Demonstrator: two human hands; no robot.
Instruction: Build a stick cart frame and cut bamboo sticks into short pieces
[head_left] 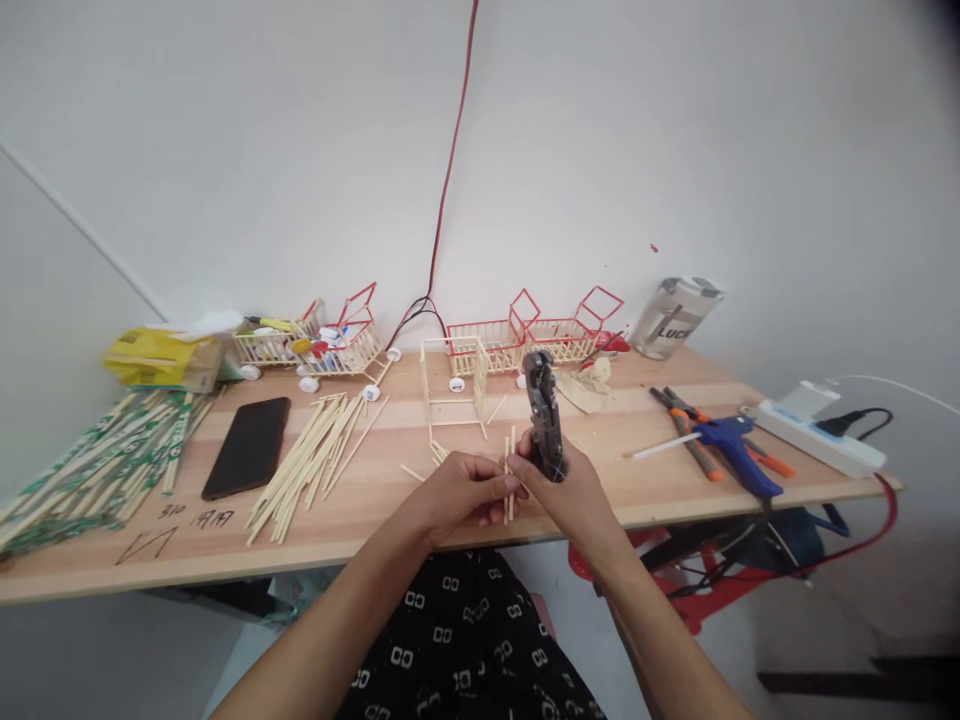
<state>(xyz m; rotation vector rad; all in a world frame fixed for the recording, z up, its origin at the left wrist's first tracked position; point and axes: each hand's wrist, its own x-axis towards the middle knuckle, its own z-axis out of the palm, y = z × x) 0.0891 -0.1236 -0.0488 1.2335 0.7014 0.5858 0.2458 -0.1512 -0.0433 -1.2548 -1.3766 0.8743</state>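
Note:
My left hand (461,490) pinches a few short wooden sticks (509,470) upright near the front edge of the wooden table (675,505). My right hand (562,490) is closed round the handles of metal pliers (541,410), whose jaws point up and away from me. Both hands meet at the sticks. An unfinished stick frame (454,400) stands just behind them.
Loose sticks (311,460), a black phone (247,445) and wrapped chopsticks (97,460) lie left. Stick carts with red handles (345,340), (536,335) line the wall. A blue glue gun (739,450), orange-handled cutters (694,430), a power strip (817,435) and a canister (675,318) are right.

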